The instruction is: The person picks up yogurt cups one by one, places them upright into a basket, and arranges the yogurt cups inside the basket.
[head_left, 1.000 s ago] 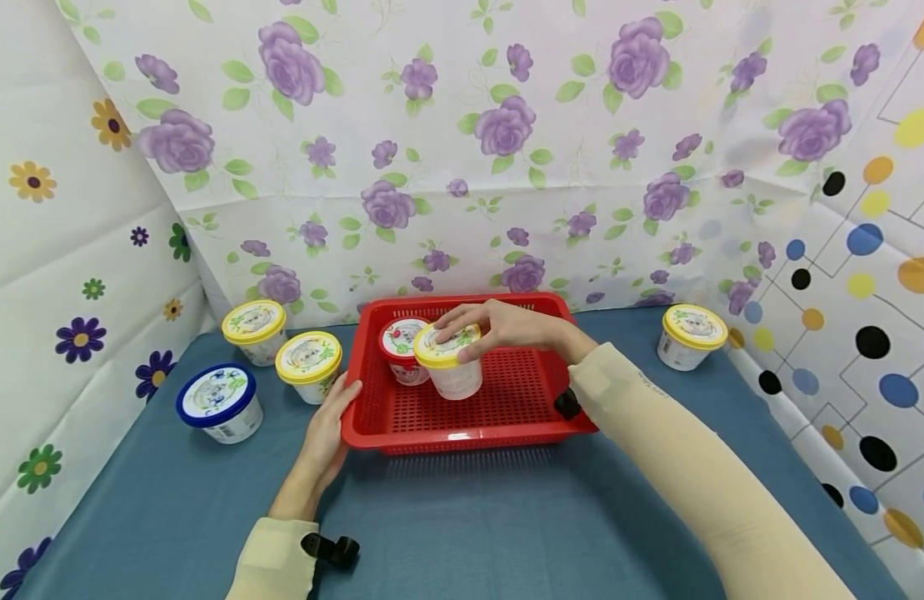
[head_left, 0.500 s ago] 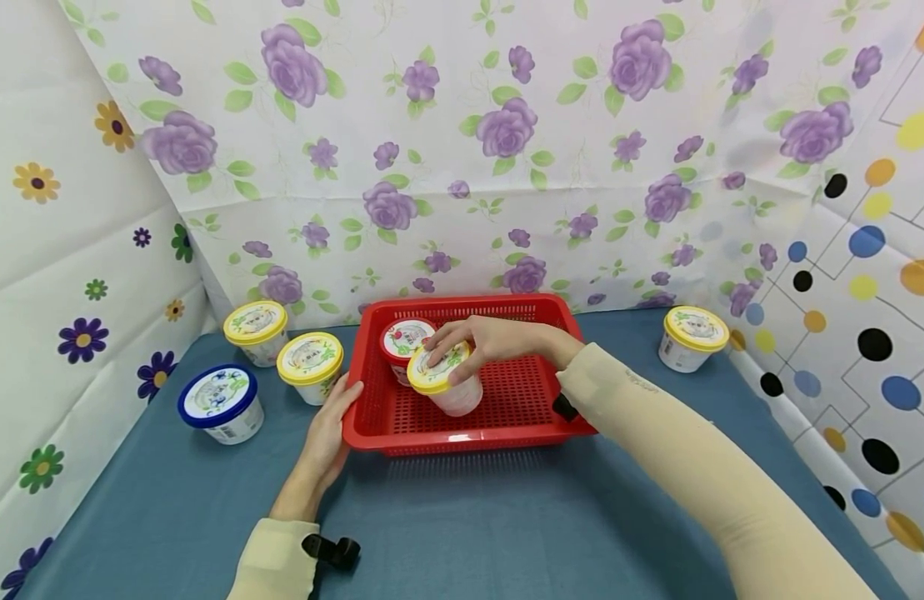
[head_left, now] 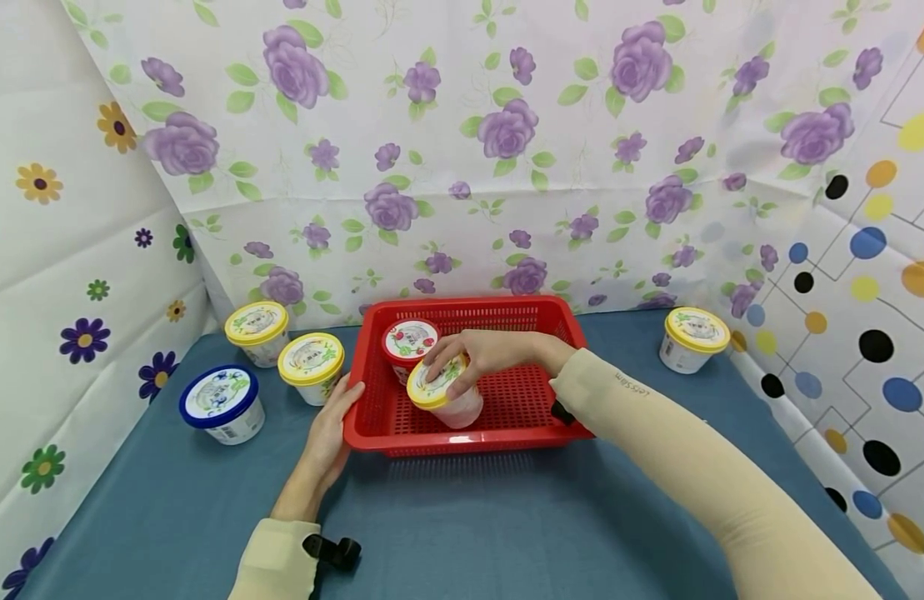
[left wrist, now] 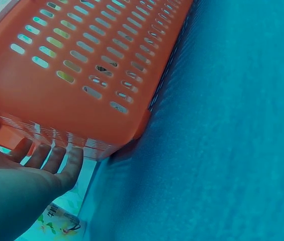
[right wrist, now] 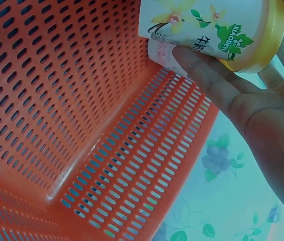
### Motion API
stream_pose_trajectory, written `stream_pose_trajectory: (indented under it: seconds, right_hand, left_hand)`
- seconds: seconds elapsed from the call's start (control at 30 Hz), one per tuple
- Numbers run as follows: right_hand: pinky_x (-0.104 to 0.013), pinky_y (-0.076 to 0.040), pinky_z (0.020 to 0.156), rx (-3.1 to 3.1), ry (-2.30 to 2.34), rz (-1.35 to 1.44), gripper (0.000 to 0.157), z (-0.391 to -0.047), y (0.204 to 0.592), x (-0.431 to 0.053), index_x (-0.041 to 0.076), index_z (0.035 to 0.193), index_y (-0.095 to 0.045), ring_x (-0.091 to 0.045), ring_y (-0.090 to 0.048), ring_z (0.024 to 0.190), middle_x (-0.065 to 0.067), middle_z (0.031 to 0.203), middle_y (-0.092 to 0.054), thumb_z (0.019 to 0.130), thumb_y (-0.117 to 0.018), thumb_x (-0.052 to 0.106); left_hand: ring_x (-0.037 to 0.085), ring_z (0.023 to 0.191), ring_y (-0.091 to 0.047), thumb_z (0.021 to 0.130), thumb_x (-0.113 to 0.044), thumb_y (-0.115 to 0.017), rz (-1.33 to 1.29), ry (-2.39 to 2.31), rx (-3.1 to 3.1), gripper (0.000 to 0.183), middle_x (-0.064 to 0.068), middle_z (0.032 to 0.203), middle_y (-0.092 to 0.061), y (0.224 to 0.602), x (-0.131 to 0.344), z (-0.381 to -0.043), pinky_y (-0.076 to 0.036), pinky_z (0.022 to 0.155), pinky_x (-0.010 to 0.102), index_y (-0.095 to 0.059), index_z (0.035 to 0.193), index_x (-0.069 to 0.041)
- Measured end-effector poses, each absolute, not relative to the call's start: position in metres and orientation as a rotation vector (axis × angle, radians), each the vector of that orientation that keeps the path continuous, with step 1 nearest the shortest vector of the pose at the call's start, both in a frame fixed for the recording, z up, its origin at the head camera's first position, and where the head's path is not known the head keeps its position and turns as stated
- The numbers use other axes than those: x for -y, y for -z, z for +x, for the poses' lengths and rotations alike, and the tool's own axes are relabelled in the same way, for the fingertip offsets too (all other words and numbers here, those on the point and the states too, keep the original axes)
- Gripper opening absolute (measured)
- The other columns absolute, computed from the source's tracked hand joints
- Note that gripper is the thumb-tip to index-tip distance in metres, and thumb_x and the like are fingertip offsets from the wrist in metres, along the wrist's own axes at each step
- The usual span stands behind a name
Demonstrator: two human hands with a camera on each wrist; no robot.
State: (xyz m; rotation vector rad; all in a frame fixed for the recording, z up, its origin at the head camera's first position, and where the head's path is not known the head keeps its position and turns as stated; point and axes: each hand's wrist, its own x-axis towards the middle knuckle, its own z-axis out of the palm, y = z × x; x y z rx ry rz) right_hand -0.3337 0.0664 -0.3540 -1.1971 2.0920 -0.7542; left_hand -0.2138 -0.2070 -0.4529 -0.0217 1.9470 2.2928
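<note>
My right hand (head_left: 495,350) grips a white tub with a yellow lid (head_left: 459,410) inside the red plastic basket (head_left: 499,437). This tub leans, its lid toward the left; in the right wrist view its printed side (right wrist: 197,22) shows, with the thumb along it. I cannot tell whether its base touches the basket floor. Behind and left of it, a tub with a red lid (head_left: 411,339) stands upright in the basket. My left hand (head_left: 328,429) holds the basket's left end; in the left wrist view its fingers (left wrist: 71,168) curl against the perforated end wall.
Left of the basket stand a blue-lidded tub (head_left: 220,396) and two yellow-lidded tubs (head_left: 312,358). Another yellow-lidded tub (head_left: 696,329) is at the far right. A flowered cloth wall (head_left: 462,250) closes off the back of the blue-covered table (head_left: 469,525).
My right hand has lowered the yellow-lidded tub in the basket and tilted it so its lid leans left. The left hand stays on the basket's end.
</note>
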Motion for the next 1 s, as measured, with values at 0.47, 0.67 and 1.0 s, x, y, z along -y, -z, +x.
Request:
stream_pose_trajectory:
  seconds: [0.47,0.67,1.0]
  right_hand:
    - [-0.036,-0.048,0.105,-2.062,0.646,-1.179,0.047,-0.3327,0.3475,-0.0666,0.022,0.138,-0.07,-0.021,-0.041,0.14,-0.001,0.157,-0.047,0.091,-0.075,0.023]
    - [-0.036,-0.047,0.106,-2.077,0.636,-1.191,0.045,-0.3323,0.347,-0.0635,0.021,0.137,-0.071,-0.02,-0.04,0.142,-0.002,0.158,-0.046,0.093,-0.077,0.025]
    - [-0.035,-0.047,0.107,-2.068,0.643,-1.177,0.044,-0.332,0.3483,-0.0597,0.023,0.138,-0.07,-0.021,-0.036,0.146,-0.001,0.159,-0.043,0.094,-0.078,0.024]
  left_hand:
    - [0.034,0.141,-0.037,0.113,-0.036,-0.041,0.027,-2.337,-1.924,0.06,0.011,0.163,-0.032,0.4534,0.206,-0.2123,-0.05,0.105,0.034,-0.02,0.166,-0.016]
    - [0.033,0.141,-0.037,0.113,-0.036,-0.041,0.028,-2.353,-1.926,0.06,0.012,0.162,-0.032,0.4546,0.2058,-0.212,-0.05,0.105,0.035,-0.02,0.166,-0.016]
    - [0.033,0.139,-0.04,0.113,-0.038,-0.041,0.003,-2.321,-1.96,0.061,0.01,0.163,-0.034,0.4538,0.2051,-0.2139,-0.052,0.103,0.035,-0.02,0.166,-0.018]
